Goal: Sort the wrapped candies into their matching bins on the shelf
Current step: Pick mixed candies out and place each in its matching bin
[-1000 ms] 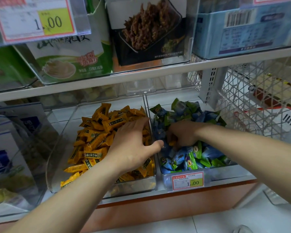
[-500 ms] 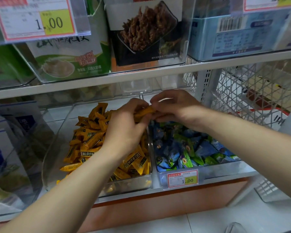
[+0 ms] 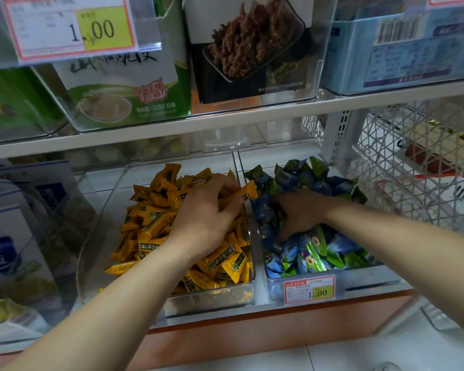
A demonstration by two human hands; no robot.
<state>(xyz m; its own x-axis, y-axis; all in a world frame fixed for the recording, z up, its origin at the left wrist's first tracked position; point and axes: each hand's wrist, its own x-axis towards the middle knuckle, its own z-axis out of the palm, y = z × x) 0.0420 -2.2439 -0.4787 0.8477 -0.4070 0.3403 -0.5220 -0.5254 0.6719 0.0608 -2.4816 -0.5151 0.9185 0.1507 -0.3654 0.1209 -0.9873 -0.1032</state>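
Head view, lower shelf; two clear bins side by side, walls touching. Left bin [image 3: 214, 298] holds a heap of yellow candies [image 3: 150, 223]; right bin [image 3: 373, 281] holds mixed blue and green candies [image 3: 314, 253], heaped higher toward the back. Left hand [image 3: 206, 210] lies palm down over the yellow heap, forearm reaching in from the lower left; its fingers are curled and pinch one yellow candy [image 3: 243, 193], which sticks out past the fingertips toward the right, at the rim where the two bins meet, tilted with its right end higher. Right hand [image 3: 303, 212] is down in the right bin, palm down, forearm coming from the right edge; its fingers are bent and pushed into the blue and green wrappers, tips buried, thumb pointing toward the front of the bin; cannot tell whether they grip a piece. Small price tag [image 3: 309, 289] reading 1.00 is fixed to the front of the right bin. Upper shelf [image 3: 172, 128] carries a green box [image 3: 123, 87], a black box [image 3: 252, 49] with a picture of brown strips, and a blue box [image 3: 402, 52], each behind clear plastic; large price tag [image 3: 73, 25], also 1.00, hangs at top left. White wire basket [image 3: 413, 162] stands just right of the right bin.
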